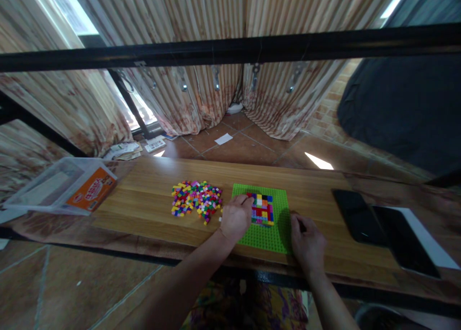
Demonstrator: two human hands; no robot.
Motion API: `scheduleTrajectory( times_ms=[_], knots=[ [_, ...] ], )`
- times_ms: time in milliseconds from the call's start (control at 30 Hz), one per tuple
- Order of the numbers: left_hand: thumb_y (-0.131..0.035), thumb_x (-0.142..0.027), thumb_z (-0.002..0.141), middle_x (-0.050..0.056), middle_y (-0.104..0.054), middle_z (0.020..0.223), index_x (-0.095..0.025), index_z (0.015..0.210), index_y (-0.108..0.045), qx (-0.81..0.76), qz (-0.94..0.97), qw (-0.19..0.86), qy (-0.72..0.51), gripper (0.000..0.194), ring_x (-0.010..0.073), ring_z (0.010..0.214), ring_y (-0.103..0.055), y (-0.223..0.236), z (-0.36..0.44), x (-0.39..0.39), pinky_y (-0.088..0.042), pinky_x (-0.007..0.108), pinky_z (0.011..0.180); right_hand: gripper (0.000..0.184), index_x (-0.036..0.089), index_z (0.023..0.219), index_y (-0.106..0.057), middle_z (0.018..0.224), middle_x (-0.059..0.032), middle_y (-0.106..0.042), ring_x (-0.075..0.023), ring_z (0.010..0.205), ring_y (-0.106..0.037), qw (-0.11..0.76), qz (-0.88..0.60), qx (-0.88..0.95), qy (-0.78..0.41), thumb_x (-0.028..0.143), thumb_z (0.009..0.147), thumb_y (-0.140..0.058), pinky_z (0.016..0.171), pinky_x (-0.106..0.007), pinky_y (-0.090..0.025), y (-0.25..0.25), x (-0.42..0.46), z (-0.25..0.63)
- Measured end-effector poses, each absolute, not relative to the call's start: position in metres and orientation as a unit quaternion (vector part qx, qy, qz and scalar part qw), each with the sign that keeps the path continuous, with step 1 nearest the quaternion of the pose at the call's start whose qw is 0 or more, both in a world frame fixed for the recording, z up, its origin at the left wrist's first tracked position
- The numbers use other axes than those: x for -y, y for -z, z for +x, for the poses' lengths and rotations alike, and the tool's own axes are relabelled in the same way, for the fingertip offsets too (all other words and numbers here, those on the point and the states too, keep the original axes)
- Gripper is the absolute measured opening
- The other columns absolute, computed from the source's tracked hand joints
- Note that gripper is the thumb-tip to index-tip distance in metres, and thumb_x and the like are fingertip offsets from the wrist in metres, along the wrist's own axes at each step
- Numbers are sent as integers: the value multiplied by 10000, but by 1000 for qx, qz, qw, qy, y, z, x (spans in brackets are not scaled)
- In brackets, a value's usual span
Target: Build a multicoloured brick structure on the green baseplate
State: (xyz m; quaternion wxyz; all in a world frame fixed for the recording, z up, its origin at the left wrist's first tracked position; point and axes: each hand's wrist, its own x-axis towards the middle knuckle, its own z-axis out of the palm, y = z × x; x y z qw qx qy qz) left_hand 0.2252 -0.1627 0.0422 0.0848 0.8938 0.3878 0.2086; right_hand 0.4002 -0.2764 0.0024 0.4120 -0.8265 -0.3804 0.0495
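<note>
A green studded baseplate (266, 240) lies on the wooden board, with a block of small multicoloured building bricks (264, 209) pressed onto its upper middle. My left hand (236, 219) reaches over the plate's left side. Its fingers are closed together at the left edge of the brick block, and whatever they pinch is hidden. At the plate's right edge, my right hand (309, 241) is curled, thumb and fingers closed against the rim. Left of the plate, a pile of loose bricks (196, 200) in many colours is spread on the board.
A clear plastic box (54, 188) with an orange label stands at the far left. Two dark flat devices, one a black slab (358, 217) and the other a black tablet-like slab (405, 241), lie at the right beside white paper (432, 236). A black bar (230, 51) crosses beyond the table.
</note>
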Motion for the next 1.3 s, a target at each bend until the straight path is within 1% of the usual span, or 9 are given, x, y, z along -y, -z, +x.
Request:
scheduleTrajectory(
  times_ms=[300, 433, 533, 600, 733, 900, 1100, 1200, 1300],
  knots=[
    [-440, -170, 920, 64, -656, 1000, -183, 1019, -625, -387, 906, 58, -161, 210, 200, 915, -607, -47, 227, 164, -527, 316, 796, 559, 138, 911, -708, 929, -143, -713, -246, 822, -650, 398, -828, 392, -46, 604, 865, -402, 736, -320, -449, 1, 278, 402],
    [-458, -155, 910, 64, -652, 1085, -191, 1167, -578, -391, 896, 87, -193, 286, 199, 972, -607, -47, 223, 167, -524, 322, 851, 565, 135, 919, -704, 958, -149, -711, -248, 837, -649, 398, -826, 398, -45, 605, 862, -395, 725, -315, -450, 2, 278, 403],
    [-435, -159, 922, 57, -659, 1072, -208, 1233, -539, -416, 866, 125, -248, 332, 185, 970, -611, -46, 214, 172, -520, 319, 865, 560, 132, 911, -704, 959, -150, -711, -248, 836, -651, 395, -826, 401, -38, 596, 863, -395, 732, -316, -453, 3, 278, 404],
    [-436, -160, 920, 54, -663, 1062, -217, 1209, -553, -439, 839, 147, -286, 317, 179, 976, -614, -46, 203, 174, -514, 317, 878, 550, 133, 909, -705, 955, -150, -713, -249, 830, -653, 393, -826, 402, -35, 587, 864, -398, 737, -320, -454, 3, 278, 404],
    [-453, -137, 899, 46, -672, 1021, -214, 1068, -610, -485, 790, 172, -332, 244, 166, 953, -626, -45, 163, 173, -506, 299, 865, 515, 136, 910, -710, 950, -147, -716, -254, 834, -655, 391, -828, 401, -32, 554, 863, -414, 743, -327, -457, 2, 279, 404],
    [-481, -129, 870, 36, -674, 919, -200, 929, -639, -559, 749, 160, -319, 183, 150, 845, -631, -41, 112, 166, -504, 266, 774, 463, 144, 914, -719, 937, -135, -719, -263, 798, -657, 370, -842, 392, -26, 509, 843, -445, 707, -335, -454, 3, 280, 405],
    [-516, -152, 855, 36, -662, 929, -206, 934, -659, -583, 757, 143, -258, 172, 148, 823, -623, -36, 101, 164, -495, 261, 757, 469, 145, 913, -722, 904, -137, -717, -279, 795, -647, 371, -841, 393, -19, 515, 836, -443, 695, -350, -450, 6, 282, 407],
    [-563, -240, 853, 45, -650, 948, -205, 929, -658, -587, 765, 123, -233, 126, 164, 852, -615, -36, 109, 164, -496, 274, 770, 472, 149, 917, -723, 884, -135, -716, -271, 763, -640, 366, -842, 395, -14, 520, 840, -443, 675, -347, -442, 5, 282, 406],
    [-620, -328, 823, 60, -634, 953, -195, 934, -659, -596, 767, 104, -214, 178, 194, 904, -607, -36, 115, 163, -500, 304, 807, 447, 147, 922, -724, 883, -136, -717, -262, 746, -641, 360, -849, 387, -16, 499, 836, -463, 670, -341, -440, 3, 282, 405]
  ],
)
